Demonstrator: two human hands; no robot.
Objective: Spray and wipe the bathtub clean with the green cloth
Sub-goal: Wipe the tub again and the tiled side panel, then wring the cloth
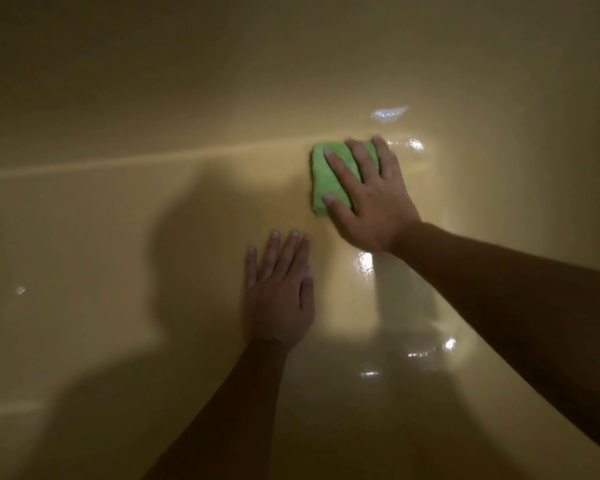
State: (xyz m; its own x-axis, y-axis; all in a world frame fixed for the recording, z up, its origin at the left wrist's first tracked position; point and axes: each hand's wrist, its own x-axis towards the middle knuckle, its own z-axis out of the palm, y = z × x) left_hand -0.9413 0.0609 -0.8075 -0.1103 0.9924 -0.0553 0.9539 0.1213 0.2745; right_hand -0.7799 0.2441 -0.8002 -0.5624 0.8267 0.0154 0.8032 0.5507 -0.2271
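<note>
Your left hand (279, 292) lay flat on the tub (118, 220) floor, fingers straight, holding nothing. The cloth (328, 178) was bright green and fuzzy, folded into a thick pad, and sat where the floor curved up into the far wall. Your right hand (371, 199) pressed it down with spread, straight fingers, covering its right part. Your left hand stayed near, not touching it. Wet glints dotted the yellow tub.

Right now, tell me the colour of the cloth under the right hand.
The cloth is bright green, in the head view.
</note>
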